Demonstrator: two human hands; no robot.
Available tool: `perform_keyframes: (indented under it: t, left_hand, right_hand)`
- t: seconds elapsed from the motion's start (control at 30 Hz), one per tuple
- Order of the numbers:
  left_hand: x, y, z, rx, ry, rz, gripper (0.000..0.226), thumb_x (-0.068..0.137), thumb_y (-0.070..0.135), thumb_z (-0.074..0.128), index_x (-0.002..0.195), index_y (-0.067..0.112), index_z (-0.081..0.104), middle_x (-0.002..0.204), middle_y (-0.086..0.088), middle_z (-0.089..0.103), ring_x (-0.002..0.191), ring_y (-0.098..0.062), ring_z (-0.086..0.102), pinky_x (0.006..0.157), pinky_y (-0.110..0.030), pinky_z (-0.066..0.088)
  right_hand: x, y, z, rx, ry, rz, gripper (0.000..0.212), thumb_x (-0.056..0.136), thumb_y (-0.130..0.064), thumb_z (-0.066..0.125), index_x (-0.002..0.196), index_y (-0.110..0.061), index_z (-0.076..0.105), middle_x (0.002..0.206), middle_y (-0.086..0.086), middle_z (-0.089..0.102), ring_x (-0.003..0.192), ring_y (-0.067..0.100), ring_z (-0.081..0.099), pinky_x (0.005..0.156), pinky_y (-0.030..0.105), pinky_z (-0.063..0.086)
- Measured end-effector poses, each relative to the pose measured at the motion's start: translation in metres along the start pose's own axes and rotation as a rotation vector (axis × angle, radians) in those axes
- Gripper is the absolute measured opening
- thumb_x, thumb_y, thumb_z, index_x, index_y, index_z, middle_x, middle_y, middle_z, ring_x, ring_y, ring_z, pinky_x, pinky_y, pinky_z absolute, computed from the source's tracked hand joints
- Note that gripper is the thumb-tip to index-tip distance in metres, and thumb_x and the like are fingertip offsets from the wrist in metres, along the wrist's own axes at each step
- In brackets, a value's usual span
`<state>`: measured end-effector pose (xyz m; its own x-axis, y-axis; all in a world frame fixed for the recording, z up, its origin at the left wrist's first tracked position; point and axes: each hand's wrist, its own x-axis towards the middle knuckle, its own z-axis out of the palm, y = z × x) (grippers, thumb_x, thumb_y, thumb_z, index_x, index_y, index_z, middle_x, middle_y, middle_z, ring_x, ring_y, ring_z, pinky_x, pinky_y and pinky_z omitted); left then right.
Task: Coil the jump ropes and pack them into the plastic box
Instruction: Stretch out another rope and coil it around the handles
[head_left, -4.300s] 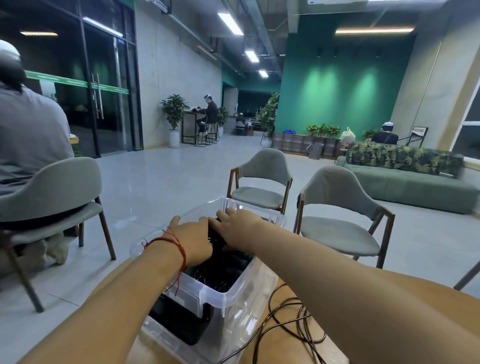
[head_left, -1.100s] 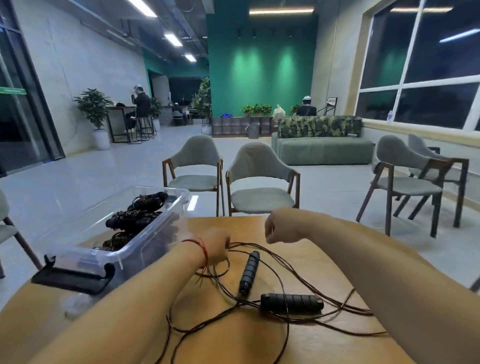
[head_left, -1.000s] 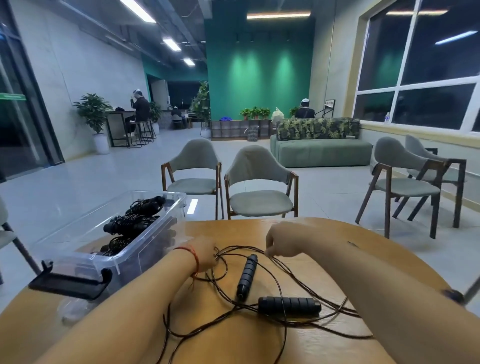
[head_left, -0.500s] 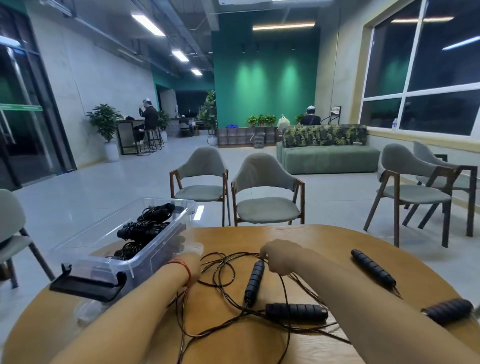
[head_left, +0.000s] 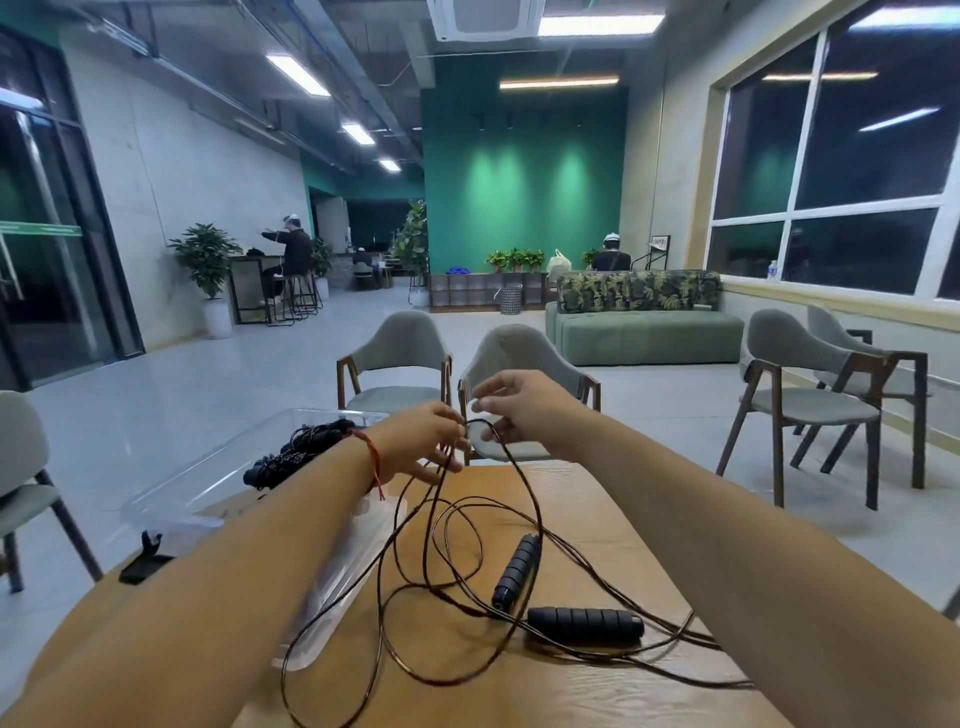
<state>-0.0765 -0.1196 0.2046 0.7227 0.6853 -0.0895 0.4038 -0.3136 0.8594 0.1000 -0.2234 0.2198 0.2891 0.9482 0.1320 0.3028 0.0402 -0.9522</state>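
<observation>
Left grip (head_left: 421, 444) and right grip (head_left: 519, 410) pinched the cord (head_left: 524, 488) above the far edge of the counter (head_left: 597, 525); lifting might have cinched its crossed loops around the handles (head_left: 584, 622).

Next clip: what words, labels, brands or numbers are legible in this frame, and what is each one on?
No text is legible in this frame.
Small framed sign beside the far sofa: too small to read.
Green strip on the glass door: blurred, no letters made out.
Bottle on the windowsill: label too small.
Jump rope grips and plastic box: no markings seen.
</observation>
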Motion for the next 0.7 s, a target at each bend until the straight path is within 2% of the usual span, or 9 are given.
perform_keyframes:
  t: [0.07, 0.13, 0.2, 0.27, 0.3, 0.37, 0.43, 0.57, 0.7]
  left_hand:
    - [-0.006, 0.006, 0.001, 0.519, -0.037, 0.01, 0.03, 0.112, 0.024, 0.05, 0.141, 0.018, 0.055, 0.131, -0.01, 0.067, 0.1, -0.023, 0.074, 0.077, -0.033, 0.065]
    - [-0.014, 0.006, 0.008, 0.879, 0.093, 0.065, 0.035, 0.111, 0.031, 0.051, 0.144, 0.019, 0.054, 0.126, -0.006, 0.067, 0.099, -0.019, 0.069, 0.074, -0.024, 0.056]
    - [-0.014, -0.002, 0.009, 0.821, 0.185, 0.163, 0.056, 0.104, 0.032, 0.064, 0.155, 0.025, 0.043, 0.127, -0.005, 0.066, 0.111, -0.023, 0.066, 0.088, -0.03, 0.051]
    - [-0.014, -0.01, 0.011, 0.639, 0.06, 0.177, 0.073, 0.098, 0.037, 0.072, 0.161, 0.037, 0.035, 0.146, -0.002, 0.058, 0.129, -0.023, 0.059, 0.106, -0.039, 0.05]
    - [-0.014, -0.012, 0.011, 0.624, -0.01, 0.16, 0.064, 0.099, 0.04, 0.071, 0.157, 0.042, 0.042, 0.149, 0.003, 0.056, 0.132, -0.021, 0.057, 0.111, -0.043, 0.05]
    - [-0.016, -0.012, 0.014, 0.608, -0.155, 0.107, 0.034, 0.107, 0.038, 0.06, 0.14, 0.042, 0.061, 0.139, 0.009, 0.061, 0.125, -0.017, 0.062, 0.106, -0.044, 0.055]
    - [-0.02, -0.015, 0.018, 0.591, -0.234, -0.006, 0.025, 0.11, 0.032, 0.052, 0.132, 0.033, 0.065, 0.13, 0.005, 0.068, 0.115, -0.018, 0.069, 0.096, -0.045, 0.062]
    - [-0.025, -0.026, 0.031, 0.754, -0.392, -0.188, 0.035, 0.106, 0.04, 0.061, 0.136, 0.022, 0.062, 0.118, -0.001, 0.071, 0.109, -0.022, 0.072, 0.094, -0.048, 0.064]
    - [-0.034, -0.037, 0.034, 0.881, -0.417, -0.347, 0.042, 0.11, 0.032, 0.056, 0.146, 0.009, 0.057, 0.146, -0.021, 0.061, 0.131, -0.03, 0.063, 0.109, -0.043, 0.055]
  right_hand:
    - [0.003, -0.007, 0.001, 0.069, -0.037, 0.002, 0.019, 0.103, -0.002, 0.066, 0.121, -0.005, 0.069, 0.119, 0.02, 0.075, 0.084, 0.029, 0.078, 0.078, 0.037, 0.066]
    - [0.003, -0.009, 0.002, 0.065, -0.07, 0.01, 0.025, 0.101, 0.005, 0.065, 0.123, -0.004, 0.069, 0.124, 0.022, 0.071, 0.097, 0.033, 0.078, 0.084, 0.038, 0.066]
    - [0.004, -0.008, 0.004, 0.077, -0.094, -0.006, 0.034, 0.096, 0.013, 0.06, 0.124, -0.004, 0.07, 0.126, 0.02, 0.07, 0.109, 0.033, 0.077, 0.095, 0.042, 0.064]
    - [0.006, -0.008, 0.004, 0.099, -0.113, -0.02, 0.041, 0.094, 0.019, 0.053, 0.124, -0.003, 0.07, 0.125, 0.019, 0.072, 0.113, 0.033, 0.076, 0.102, 0.046, 0.061]
    - [0.007, -0.008, 0.003, 0.083, -0.119, -0.024, 0.042, 0.094, 0.019, 0.051, 0.125, -0.003, 0.07, 0.124, 0.019, 0.073, 0.113, 0.032, 0.076, 0.102, 0.046, 0.061]
    - [0.006, -0.007, 0.003, 0.016, -0.122, -0.03, 0.04, 0.096, 0.016, 0.052, 0.125, -0.005, 0.07, 0.124, 0.017, 0.073, 0.113, 0.03, 0.075, 0.1, 0.044, 0.062]
    - [0.004, -0.001, 0.005, -0.059, -0.121, -0.02, 0.038, 0.097, 0.013, 0.056, 0.125, -0.007, 0.07, 0.123, 0.014, 0.074, 0.112, 0.029, 0.076, 0.097, 0.043, 0.063]
    - [0.001, 0.016, 0.008, -0.133, -0.167, 0.021, 0.035, 0.095, 0.011, 0.063, 0.121, -0.01, 0.073, 0.118, 0.01, 0.076, 0.105, 0.027, 0.078, 0.095, 0.044, 0.064]
    - [-0.004, 0.024, 0.014, -0.216, -0.208, 0.046, 0.033, 0.095, 0.007, 0.066, 0.12, -0.013, 0.074, 0.116, 0.007, 0.076, 0.104, 0.023, 0.078, 0.085, 0.033, 0.065]
